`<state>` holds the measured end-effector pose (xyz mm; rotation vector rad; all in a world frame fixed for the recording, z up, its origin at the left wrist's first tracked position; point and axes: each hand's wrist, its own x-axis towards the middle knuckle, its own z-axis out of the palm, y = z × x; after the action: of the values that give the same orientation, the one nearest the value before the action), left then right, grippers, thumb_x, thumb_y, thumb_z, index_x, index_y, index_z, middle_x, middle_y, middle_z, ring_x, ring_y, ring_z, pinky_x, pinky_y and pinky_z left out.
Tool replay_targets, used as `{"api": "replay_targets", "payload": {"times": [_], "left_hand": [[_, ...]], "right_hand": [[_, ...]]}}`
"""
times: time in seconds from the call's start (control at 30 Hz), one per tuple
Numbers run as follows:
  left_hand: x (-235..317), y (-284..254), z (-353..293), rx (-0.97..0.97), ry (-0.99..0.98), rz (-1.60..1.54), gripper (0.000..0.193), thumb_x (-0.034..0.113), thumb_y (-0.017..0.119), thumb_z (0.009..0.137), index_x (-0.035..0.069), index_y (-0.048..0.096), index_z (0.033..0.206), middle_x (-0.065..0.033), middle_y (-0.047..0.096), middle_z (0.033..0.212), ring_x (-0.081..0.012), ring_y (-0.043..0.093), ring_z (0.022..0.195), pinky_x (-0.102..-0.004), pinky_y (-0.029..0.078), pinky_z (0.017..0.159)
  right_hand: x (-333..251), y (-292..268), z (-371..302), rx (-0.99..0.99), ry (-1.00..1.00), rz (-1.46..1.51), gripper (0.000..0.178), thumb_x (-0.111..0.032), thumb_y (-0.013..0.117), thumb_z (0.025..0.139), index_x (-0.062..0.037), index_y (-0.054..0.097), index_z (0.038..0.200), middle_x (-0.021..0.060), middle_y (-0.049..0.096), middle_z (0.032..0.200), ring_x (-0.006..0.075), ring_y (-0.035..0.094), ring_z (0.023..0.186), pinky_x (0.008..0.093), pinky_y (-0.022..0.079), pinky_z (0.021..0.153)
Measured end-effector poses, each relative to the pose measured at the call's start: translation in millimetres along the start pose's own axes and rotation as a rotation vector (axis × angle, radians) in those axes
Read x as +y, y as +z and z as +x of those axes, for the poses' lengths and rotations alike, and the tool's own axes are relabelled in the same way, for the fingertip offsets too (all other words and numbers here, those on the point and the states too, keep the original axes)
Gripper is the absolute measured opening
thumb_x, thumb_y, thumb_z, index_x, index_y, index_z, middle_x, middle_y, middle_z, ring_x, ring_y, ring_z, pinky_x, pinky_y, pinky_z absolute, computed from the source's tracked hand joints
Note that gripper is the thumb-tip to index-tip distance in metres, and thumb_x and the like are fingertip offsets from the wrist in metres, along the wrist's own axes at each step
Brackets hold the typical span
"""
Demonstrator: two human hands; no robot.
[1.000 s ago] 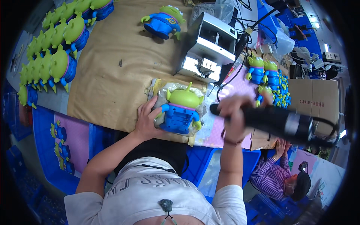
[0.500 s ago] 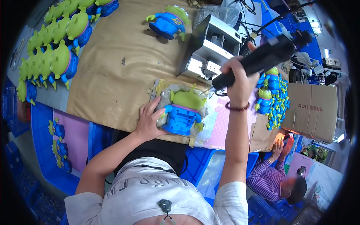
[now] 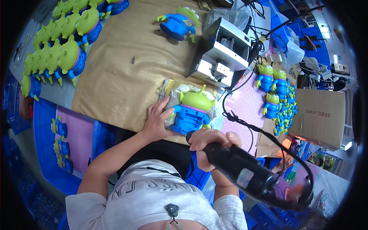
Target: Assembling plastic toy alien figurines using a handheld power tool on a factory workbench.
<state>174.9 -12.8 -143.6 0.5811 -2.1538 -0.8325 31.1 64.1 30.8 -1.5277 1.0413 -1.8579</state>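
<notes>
A green and blue toy figure (image 3: 188, 119) lies face down in a plastic-lined pad (image 3: 174, 94) at the table's front edge, its slotted blue back turned up. My left hand (image 3: 157, 120) grips it by its left side, thumb and fingers round the blue arm. In my fist on the other side, my right hand (image 3: 212, 143) holds a black electric screwdriver (image 3: 245, 174). Its tip end points toward the lower right of the toy's back, and its corded end hangs toward the lower right. Whether the tip touches the toy I cannot tell.
Beyond the pad stands a white and black machine (image 3: 224, 50). One toy (image 3: 178, 25) lies on the brown paper (image 3: 115, 76). Rows of toys (image 3: 71, 57) fill the left; more toys (image 3: 272, 103) crowd the right, near a cardboard box (image 3: 320, 115). A looping cord (image 3: 264, 132) crosses the right side.
My right hand has swung the screwdriver from above the right of the pad down toward me, to the toy's lower edge. My left hand stays on the toy.
</notes>
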Motion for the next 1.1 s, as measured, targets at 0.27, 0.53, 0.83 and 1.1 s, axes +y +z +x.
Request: {"api": "replay_targets", "payload": {"times": [0.27,0.53,0.83,1.1], "left_hand": [[-2,0,-3,-0.007,-0.03,-0.009,0.091,0.047,0.087,0.065,0.015,0.041,0.136,-0.0243,0.035,0.151,-0.0406,0.041,0.135,-0.0534,0.031,0.106],[14,-27,11,-0.157,-0.134,-0.068,0.073,0.041,0.081,0.077,0.012,0.046,0.135,-0.0204,0.041,0.143,-0.0398,0.042,0.13,-0.0499,0.033,0.105],[31,-43,53,-0.337,-0.436,-0.109,0.038,0.034,0.063,0.092,0.002,0.056,0.113,-0.0213,0.057,0.106,-0.0434,0.061,0.091,-0.0487,0.051,0.08],[32,-109,43,-0.346,-0.516,-0.211,0.038,0.031,0.056,0.097,-0.003,0.058,0.113,-0.0248,0.061,0.116,-0.0411,0.058,0.109,-0.0449,0.045,0.096]], "right_hand": [[26,1,-13,-0.184,-0.144,-0.019,0.08,0.009,0.07,0.069,-0.0162,0.036,0.137,0.009,0.063,0.078,0.0255,0.062,0.058,0.0365,0.054,0.053],[33,-1,-28,-0.261,-0.143,0.055,0.073,0.011,0.073,0.066,-0.0188,0.047,0.126,0.0095,0.064,0.085,0.0273,0.064,0.063,0.0372,0.054,0.056],[19,1,-10,-0.159,-0.012,0.016,0.072,0.006,0.073,0.072,-0.0153,0.046,0.134,0.0074,0.064,0.076,0.0235,0.064,0.06,0.0343,0.052,0.051],[-68,-40,36,0.225,-0.078,0.134,0.076,-0.011,0.073,0.086,-0.0142,0.031,0.149,0.0065,0.058,0.084,0.0182,0.056,0.064,0.0352,0.049,0.062]]}}
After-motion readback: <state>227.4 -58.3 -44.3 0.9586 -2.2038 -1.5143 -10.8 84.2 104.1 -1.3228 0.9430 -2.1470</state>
